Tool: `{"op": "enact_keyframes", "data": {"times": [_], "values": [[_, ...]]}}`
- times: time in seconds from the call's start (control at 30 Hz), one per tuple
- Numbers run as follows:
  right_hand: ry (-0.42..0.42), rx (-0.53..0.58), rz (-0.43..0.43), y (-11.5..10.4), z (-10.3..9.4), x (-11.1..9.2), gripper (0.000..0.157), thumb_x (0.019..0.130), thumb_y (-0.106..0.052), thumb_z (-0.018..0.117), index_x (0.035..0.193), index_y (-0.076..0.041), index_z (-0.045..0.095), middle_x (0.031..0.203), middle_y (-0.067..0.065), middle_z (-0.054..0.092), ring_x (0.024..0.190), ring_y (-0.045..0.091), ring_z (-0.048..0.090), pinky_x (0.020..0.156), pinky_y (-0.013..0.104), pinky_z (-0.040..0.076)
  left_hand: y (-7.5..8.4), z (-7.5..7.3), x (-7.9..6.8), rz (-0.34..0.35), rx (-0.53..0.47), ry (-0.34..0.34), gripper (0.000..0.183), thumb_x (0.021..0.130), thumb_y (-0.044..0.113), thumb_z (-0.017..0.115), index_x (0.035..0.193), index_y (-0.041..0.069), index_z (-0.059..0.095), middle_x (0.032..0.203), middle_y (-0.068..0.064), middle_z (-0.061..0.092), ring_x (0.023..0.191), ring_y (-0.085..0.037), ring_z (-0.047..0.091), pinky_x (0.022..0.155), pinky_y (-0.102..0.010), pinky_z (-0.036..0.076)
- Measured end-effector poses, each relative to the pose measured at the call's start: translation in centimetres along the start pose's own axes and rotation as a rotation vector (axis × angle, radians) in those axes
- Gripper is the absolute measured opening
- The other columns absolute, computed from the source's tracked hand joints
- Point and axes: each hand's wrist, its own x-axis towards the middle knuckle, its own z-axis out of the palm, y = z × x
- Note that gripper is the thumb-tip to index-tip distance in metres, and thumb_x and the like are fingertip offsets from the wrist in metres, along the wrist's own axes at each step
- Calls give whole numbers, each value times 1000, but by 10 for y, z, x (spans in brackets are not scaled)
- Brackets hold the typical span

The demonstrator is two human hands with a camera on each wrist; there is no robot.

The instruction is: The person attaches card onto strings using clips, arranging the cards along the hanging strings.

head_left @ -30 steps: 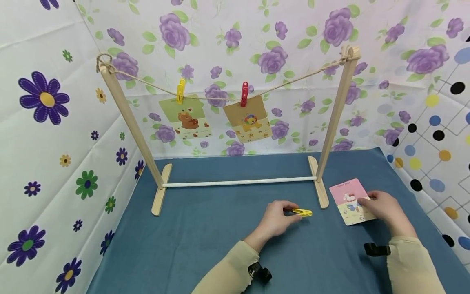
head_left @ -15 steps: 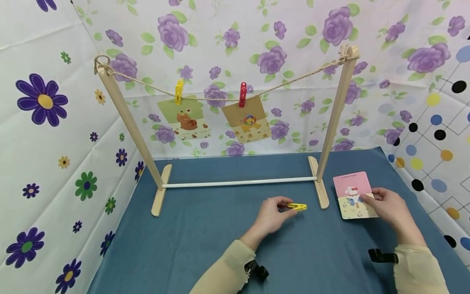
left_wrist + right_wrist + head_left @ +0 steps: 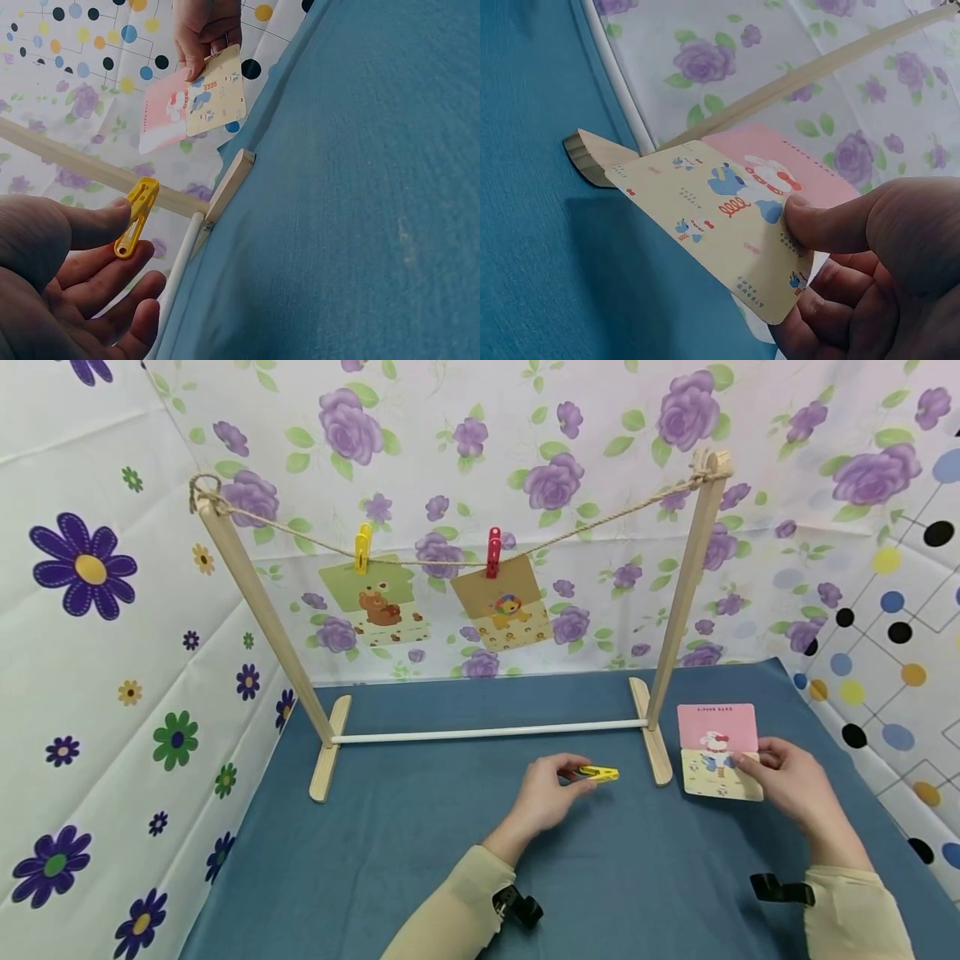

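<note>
Between thumb and fingers my left hand pinches a yellow clothespin, its free end pointing right in the head view. My right hand holds a pink and cream card with a white rabbit on it, thumb on the front and fingers behind. The card is upright, pink half on top, just right of the rack's right foot. On the rope hang a green bear card under a yellow clothespin and a brown lion card under a red clothespin.
The wooden rack has a left post, a right post and a white rod low between its feet. Blue cloth covers the table. Patterned sheets enclose the back and both sides.
My left hand has drifted left and slightly up with the clothespin. My right hand has turned the card from tilted to nearly straight and raised it a little.
</note>
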Motion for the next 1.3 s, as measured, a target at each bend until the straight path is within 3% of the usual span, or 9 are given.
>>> {"op": "enact_keyframes", "data": {"times": [0.3, 0.43, 0.63, 0.87, 1.0, 1.2, 1.3], "values": [[31, 52, -50, -6, 6, -3, 65, 107, -52, 62, 138, 5, 58, 115, 23, 75, 87, 18, 61, 67, 28, 44, 4, -6, 2, 16, -35, 32, 30, 98, 19, 82, 127, 10, 79, 106, 0, 74, 91, -6, 64, 75, -25, 54], [40, 72, -83, -9, 9, -3, 60, 107, -50, 63, 136, 2, 61, 116, 23, 75, 88, 17, 61, 66, 27, 45, 8, -12, 3, 38, -28, 58, 28, 97, 20, 84, 124, 13, 80, 103, 3, 74, 90, -6, 65, 74, -25, 55], [79, 108, -126, -18, 14, -5, 54, 107, -50, 64, 133, -1, 63, 111, 19, 76, 84, 18, 60, 63, 28, 43, 15, -24, 6, 82, -65, 116, 36, 94, 21, 87, 128, 14, 79, 109, -5, 78, 94, -13, 70, 77, -26, 55], [118, 149, -193, -33, 22, -8, 47, 109, -42, 64, 130, 0, 65, 114, 23, 76, 86, 15, 61, 66, 25, 46, 24, -41, 6, 122, -53, 167, 34, 95, 21, 84, 129, 16, 79, 111, 2, 75, 84, -15, 67, 67, -27, 54], [140, 187, -217, -41, 29, -8, 43, 109, -38, 64, 129, 0, 65, 115, 23, 76, 85, 11, 62, 66, 23, 48, 30, -48, 6, 145, -80, 184, 34, 96, 20, 83, 130, 18, 77, 111, 2, 75, 95, -15, 70, 73, -29, 56], [156, 250, -253, -50, 40, -7, 38, 110, -31, 65, 130, 1, 66, 113, 22, 77, 82, 8, 63, 62, 23, 48, 35, -54, 7, 172, -83, 194, 39, 94, 15, 85, 132, 18, 77, 108, 2, 76, 96, -9, 70, 77, -29, 57], [158, 266, -265, -55, 42, -7, 37, 110, -30, 65, 129, 1, 66, 112, 21, 77, 82, 10, 64, 63, 23, 49, 39, -58, 8, 195, -62, 203, 40, 94, 14, 85, 133, 17, 76, 109, -4, 77, 98, -13, 71, 79, -30, 58]]}}
